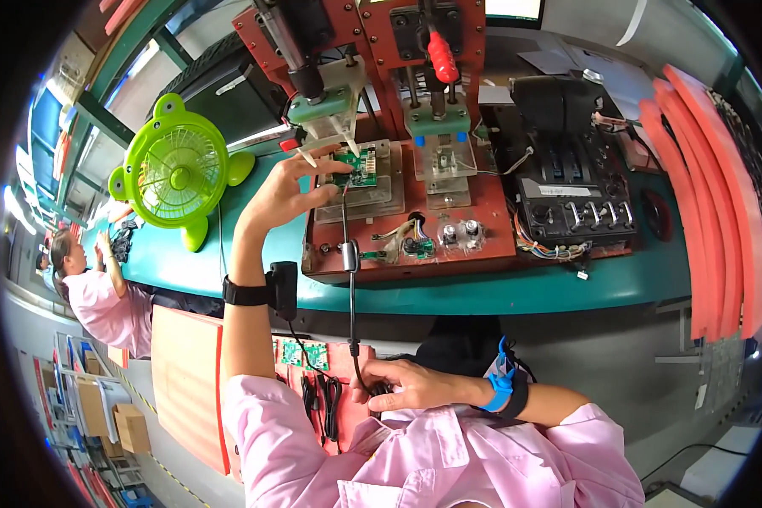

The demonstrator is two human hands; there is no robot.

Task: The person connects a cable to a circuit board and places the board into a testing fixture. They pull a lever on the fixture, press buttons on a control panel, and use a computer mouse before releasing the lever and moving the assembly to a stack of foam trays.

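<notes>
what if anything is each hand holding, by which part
Right hand: black cable, by its lower stretch. Left hand: at the green circuit board; a grip cannot be told.

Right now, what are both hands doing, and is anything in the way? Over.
Left hand at the green circuit board. Right hand holding black cable, which runs up toward the board. Possibly in the way: white pins close to left hand.

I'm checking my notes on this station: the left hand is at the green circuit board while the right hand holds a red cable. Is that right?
Not quite: the cable is black, not red, as the head view shows. The left hand is indeed at the green circuit board, and the right hand does hold the cable.
</notes>
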